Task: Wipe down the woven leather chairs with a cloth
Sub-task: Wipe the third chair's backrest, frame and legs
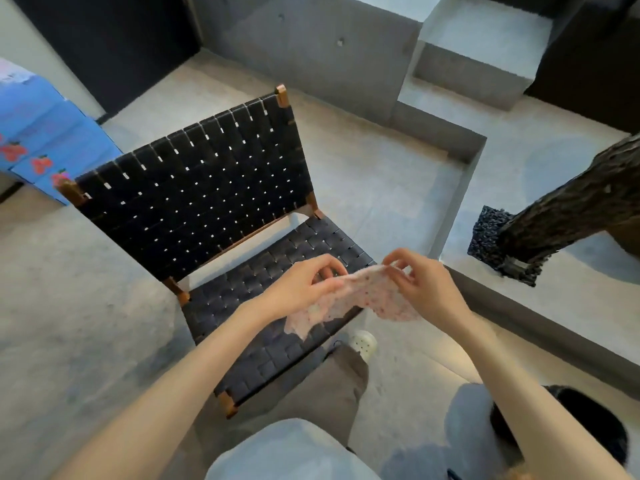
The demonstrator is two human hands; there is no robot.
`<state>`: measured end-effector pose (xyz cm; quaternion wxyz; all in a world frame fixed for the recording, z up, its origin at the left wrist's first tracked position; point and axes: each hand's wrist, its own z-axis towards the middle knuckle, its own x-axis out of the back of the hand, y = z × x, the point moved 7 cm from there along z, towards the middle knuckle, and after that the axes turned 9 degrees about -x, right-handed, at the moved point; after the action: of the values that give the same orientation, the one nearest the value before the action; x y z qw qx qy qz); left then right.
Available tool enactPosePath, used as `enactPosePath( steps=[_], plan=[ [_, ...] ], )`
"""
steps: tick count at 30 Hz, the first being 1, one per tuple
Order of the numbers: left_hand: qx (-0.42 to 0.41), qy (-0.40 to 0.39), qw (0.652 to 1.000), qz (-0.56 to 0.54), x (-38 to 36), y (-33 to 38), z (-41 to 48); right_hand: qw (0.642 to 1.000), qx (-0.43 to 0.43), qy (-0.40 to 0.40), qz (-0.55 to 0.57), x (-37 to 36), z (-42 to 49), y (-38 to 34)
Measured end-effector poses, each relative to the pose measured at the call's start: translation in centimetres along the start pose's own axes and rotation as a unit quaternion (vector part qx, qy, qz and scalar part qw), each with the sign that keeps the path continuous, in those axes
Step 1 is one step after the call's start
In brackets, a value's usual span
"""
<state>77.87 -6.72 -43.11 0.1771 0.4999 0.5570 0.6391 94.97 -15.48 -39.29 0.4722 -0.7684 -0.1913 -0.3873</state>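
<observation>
A chair (194, 188) of black woven leather straps on a brown wooden frame stands on the concrete floor in front of me, its backrest tilted away to the upper left. Above the seat's front right part I hold a pale pink speckled cloth (356, 299) stretched between both hands. My left hand (304, 287) grips the cloth's left side. My right hand (420, 284) pinches its upper right edge with the fingertips. The cloth hangs slack between them, just above the seat, and I cannot tell whether it touches the straps.
Blue boxes with red fruit prints (38, 140) are stacked at the left. A concrete ledge (460, 147) and block (474, 50) run behind and right of the chair. A dark rough trunk-like object (571, 209) rises at the right. My legs and a white shoe (363, 342) are below.
</observation>
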Motion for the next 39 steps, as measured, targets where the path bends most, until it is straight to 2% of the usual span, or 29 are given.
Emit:
enactPosePath(
  steps=[3, 7, 14, 17, 20, 24, 29, 31, 34, 39],
  plan=[
    [-0.011, -0.008, 1.0, 0.017, 0.2, -0.3, 5.0, 1.0, 0.01, -0.023, -0.013, 1.5, 5.7, 1.9],
    [0.003, 0.043, 0.998, 0.038, 2.2, 0.0, 11.4, 0.998, -0.012, -0.05, 0.038, 4.8, 12.6, 3.4],
    [0.1, 0.126, 0.987, -0.006, 4.7, -1.4, 19.7, 0.996, 0.017, -0.082, 0.023, 8.5, 22.6, 4.0],
    [0.152, 0.201, 0.966, -0.055, 5.6, -2.3, 21.2, 0.992, 0.021, -0.111, 0.058, 8.4, 26.5, 3.4],
    [0.208, 0.289, 0.927, -0.117, 6.1, -2.9, 22.2, 0.98, 0.022, -0.16, 0.118, 8.0, 30.1, 2.5],
    [0.251, 0.398, 0.875, -0.115, 6.2, -2.6, 23.2, 0.949, 0.042, -0.253, 0.182, 8.1, 33.4, 1.0],
    [0.266, 0.497, 0.797, -0.216, 4.5, -0.1, 25.3, 0.916, 0.06, -0.353, 0.179, 9.2, 35.5, -0.3],
    [0.258, 0.529, 0.751, -0.301, 3.5, 0.8, 26.4, 0.902, 0.07, -0.385, 0.181, 9.1, 35.8, -0.7],
    [0.227, 0.559, 0.674, -0.426, 2.7, 2.1, 27.7, 0.899, 0.118, -0.392, 0.155, 8.9, 35.6, -1.9],
    [0.235, 0.628, 0.627, -0.397, 2.7, 1.4, 25.7, 0.857, 0.211, -0.462, 0.08, 7.7, 33.9, -4.0]
  ],
)
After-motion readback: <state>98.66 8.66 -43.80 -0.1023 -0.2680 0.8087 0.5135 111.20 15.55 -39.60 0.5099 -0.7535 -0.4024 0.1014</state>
